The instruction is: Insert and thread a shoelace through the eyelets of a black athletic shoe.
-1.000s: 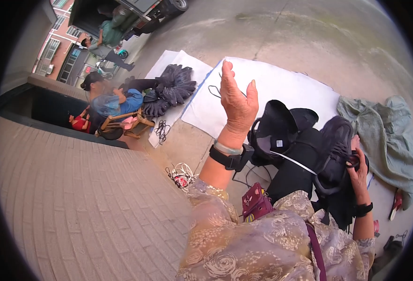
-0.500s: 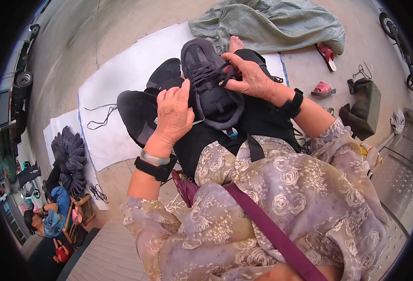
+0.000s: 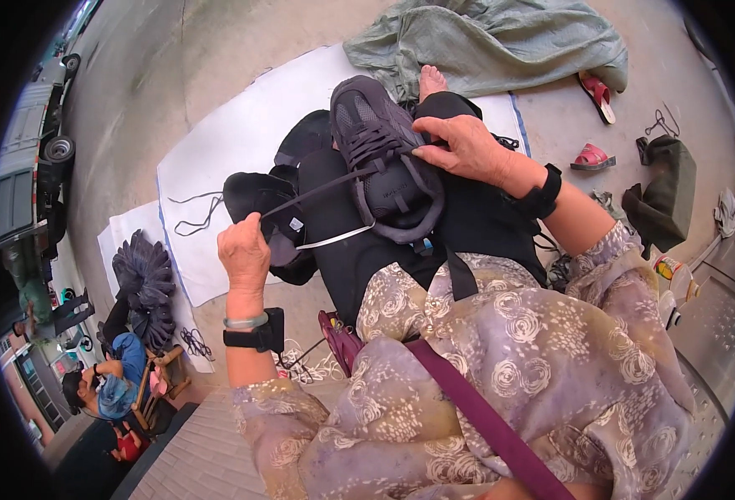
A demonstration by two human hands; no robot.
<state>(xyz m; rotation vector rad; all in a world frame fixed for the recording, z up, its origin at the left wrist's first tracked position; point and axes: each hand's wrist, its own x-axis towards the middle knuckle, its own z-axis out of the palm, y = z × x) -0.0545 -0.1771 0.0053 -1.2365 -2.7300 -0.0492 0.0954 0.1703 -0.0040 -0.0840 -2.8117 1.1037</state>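
A dark grey lace-up sneaker (image 3: 376,125) rests across my black-clad lap, toe pointing away. My left hand (image 3: 244,250) is closed on a dark shoelace (image 3: 317,190), drawn taut leftward from the sneaker's upper eyelets. My right hand (image 3: 467,150) is at the sneaker's right side, thumb and forefinger apart with nothing visible between them; the other fingers are curled. A thin white strip (image 3: 338,238) runs beside the sneaker's heel. More black shoes (image 3: 251,198) lie to the left of my lap, partly hidden.
A white sheet (image 3: 209,167) lies under the shoes. Green-grey cloth (image 3: 484,42) is heaped beyond it. Red sandals (image 3: 592,157) and a dark green box-like object (image 3: 667,192) are at right. A cluster of dark shoe-like pieces (image 3: 142,275) and a seated person (image 3: 109,383) are at left.
My left hand has moved left and toward me, pulling the shoelace out straight. My right hand has let go of the lace loop and stays beside the sneaker. The view has shifted slightly.
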